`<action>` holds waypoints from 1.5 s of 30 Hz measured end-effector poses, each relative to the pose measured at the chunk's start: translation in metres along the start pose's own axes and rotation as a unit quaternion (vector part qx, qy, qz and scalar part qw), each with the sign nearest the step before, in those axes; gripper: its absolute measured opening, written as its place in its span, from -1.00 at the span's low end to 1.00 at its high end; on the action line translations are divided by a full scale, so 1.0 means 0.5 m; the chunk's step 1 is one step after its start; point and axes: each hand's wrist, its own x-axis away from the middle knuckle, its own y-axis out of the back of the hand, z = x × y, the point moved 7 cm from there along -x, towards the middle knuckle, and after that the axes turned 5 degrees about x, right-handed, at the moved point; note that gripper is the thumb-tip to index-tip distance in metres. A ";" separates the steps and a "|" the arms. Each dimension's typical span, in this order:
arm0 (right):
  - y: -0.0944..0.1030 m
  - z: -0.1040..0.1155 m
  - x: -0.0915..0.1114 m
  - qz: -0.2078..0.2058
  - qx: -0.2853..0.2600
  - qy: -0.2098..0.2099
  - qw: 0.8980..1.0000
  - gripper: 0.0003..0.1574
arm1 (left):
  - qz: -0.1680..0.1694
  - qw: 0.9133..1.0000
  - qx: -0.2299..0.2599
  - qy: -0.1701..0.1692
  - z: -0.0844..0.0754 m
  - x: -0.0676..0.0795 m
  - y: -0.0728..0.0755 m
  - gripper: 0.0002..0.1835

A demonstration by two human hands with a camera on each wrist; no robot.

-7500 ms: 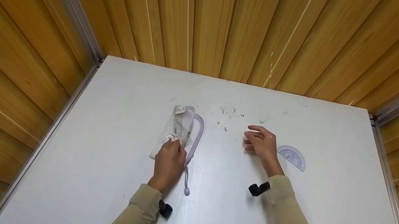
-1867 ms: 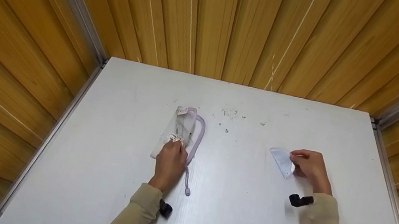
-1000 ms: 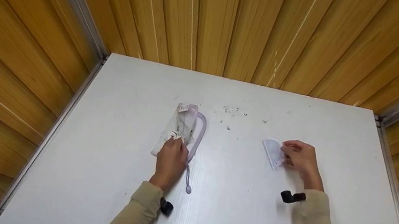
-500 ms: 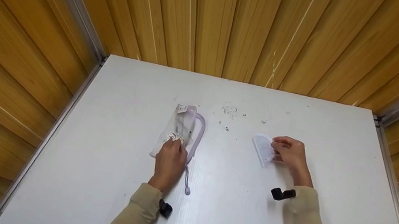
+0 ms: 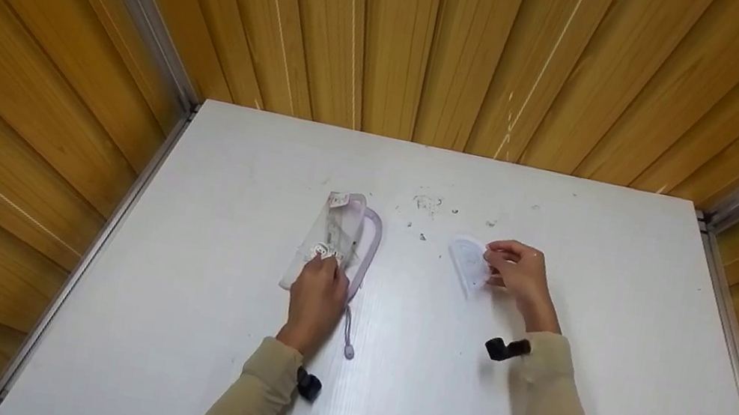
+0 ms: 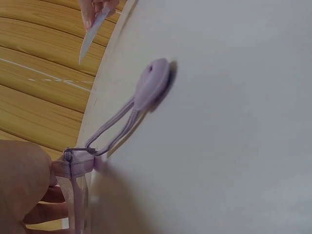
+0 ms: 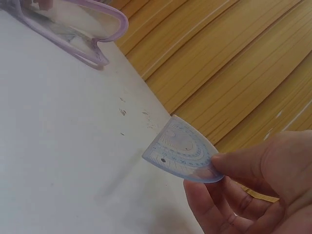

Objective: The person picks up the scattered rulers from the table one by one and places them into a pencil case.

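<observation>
A clear pencil pouch with lilac edging lies left of the table's middle, its mouth spread apart on the right. My left hand grips the pouch's upper side by the printed label. Inside, flat clear pieces show, too faint to name. From the pouch's near end hangs a lilac zip-pull cord. To the right, my right hand pinches a clear protractor by its curved edge, between thumb and fingers. The protractor is raised above the table, its straight side facing the pouch.
The white table bears dark scuff marks beyond the hands. Yellow wood-patterned panels wall off the back and both sides. A small black camera sits on the right wrist, another black camera on the left.
The protractor first lay on the table; my right hand has taken hold of it, lifted it and carried it left toward the pouch. My left hand stays on the pouch.
</observation>
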 end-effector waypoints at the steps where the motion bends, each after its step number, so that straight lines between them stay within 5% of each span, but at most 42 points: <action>1: -0.004 0.004 -0.001 0.001 0.002 0.002 1.000 -0.70 | 0.000 1.000 0.000 0.001 0.000 0.000 0.000 -0.84; 28: -0.126 0.059 -0.018 0.048 -0.067 0.017 0.996 -0.68 | -0.015 1.000 -0.006 -0.020 -0.007 -0.003 0.002 -0.87; 45: -0.175 0.062 -0.025 0.060 -0.078 0.009 0.995 -0.70 | -0.012 1.000 0.004 0.001 0.001 -0.003 0.000 -0.85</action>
